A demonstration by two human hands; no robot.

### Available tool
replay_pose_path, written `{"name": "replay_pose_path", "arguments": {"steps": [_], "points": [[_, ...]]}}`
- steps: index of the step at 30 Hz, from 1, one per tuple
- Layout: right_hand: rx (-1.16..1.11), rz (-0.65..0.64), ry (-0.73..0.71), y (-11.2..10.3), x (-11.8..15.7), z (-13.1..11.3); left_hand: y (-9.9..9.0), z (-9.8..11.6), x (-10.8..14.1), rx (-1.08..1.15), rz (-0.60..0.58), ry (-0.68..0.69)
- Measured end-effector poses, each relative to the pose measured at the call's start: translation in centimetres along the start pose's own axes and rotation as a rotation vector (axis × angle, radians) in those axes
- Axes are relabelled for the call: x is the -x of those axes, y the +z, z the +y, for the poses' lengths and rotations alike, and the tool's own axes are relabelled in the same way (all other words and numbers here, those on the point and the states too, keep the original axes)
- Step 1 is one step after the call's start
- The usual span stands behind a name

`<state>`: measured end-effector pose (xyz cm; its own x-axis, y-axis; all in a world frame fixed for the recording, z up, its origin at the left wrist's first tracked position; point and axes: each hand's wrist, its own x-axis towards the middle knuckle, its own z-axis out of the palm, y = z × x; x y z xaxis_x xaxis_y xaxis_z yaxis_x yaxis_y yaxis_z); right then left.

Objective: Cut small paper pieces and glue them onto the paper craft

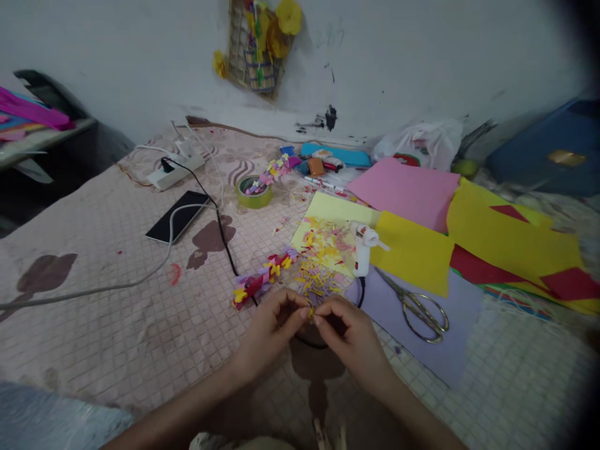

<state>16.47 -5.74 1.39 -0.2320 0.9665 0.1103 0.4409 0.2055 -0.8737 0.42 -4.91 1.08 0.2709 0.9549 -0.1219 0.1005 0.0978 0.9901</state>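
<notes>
My left hand and my right hand meet fingertip to fingertip over the near part of the table. Both pinch a tiny yellow piece, mostly covered by the fingers. Just beyond them lies a heap of small yellow, pink and purple cut strips, partly on a pale yellow sheet. A strand of red, purple and yellow pieces rests to the left of the heap. On its right stands a white glue gun with a black cord.
Gold-handled scissors lie on a purple sheet. Pink and yellow sheets spread right. Green tape, a black phone and a power strip are at the left; cables cross the patterned cloth.
</notes>
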Motion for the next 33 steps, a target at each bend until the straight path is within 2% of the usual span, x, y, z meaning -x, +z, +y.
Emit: {"name": "replay_pose_path", "arguments": {"steps": [3, 8, 19, 33], "points": [[0.062, 0.063, -0.006, 0.07, 0.14, 0.13, 0.03, -0.03, -0.15, 0.089, -0.015, -0.043], [0.169, 0.111, -0.044, 0.35, 0.35, 0.24, 0.16, 0.04, -0.20, 0.046, -0.027, -0.010], [0.313, 0.109, -0.162, 0.62, 0.62, -0.06, 0.20, -0.06, -0.17, 0.009, 0.009, 0.012], [0.362, 0.125, -0.215, 0.83, 0.74, -0.07, 0.12, 0.41, -0.10, 0.074, 0.007, -0.047]]}}
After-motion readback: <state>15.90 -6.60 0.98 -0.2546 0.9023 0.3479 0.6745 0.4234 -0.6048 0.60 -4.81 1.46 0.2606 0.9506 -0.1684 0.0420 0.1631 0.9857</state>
